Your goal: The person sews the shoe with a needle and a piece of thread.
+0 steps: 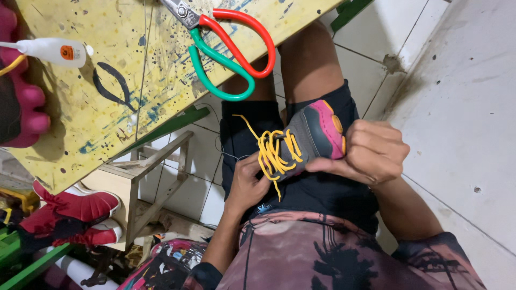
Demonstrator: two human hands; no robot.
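Note:
A small grey shoe [309, 134] with a pink sole and yellow laces [273, 153] lies over my lap, above my black shorts. My right hand [373, 153] is closed around its pink toe end and holds it. My left hand [246, 185] grips the lace side of the shoe, fingers tucked under the loose yellow laces. One lace end trails up toward my knee, another hangs down over the shorts.
A paint-stained yellow table [107, 107] stands ahead on the left, carrying scissors [231, 51] with red and green handles, a white glue bottle [54, 52] and a pink shoe [21, 102]. Red shoes [75, 212] and a wooden stool [153, 177] sit beneath it. White tiled floor [462, 107] lies to the right.

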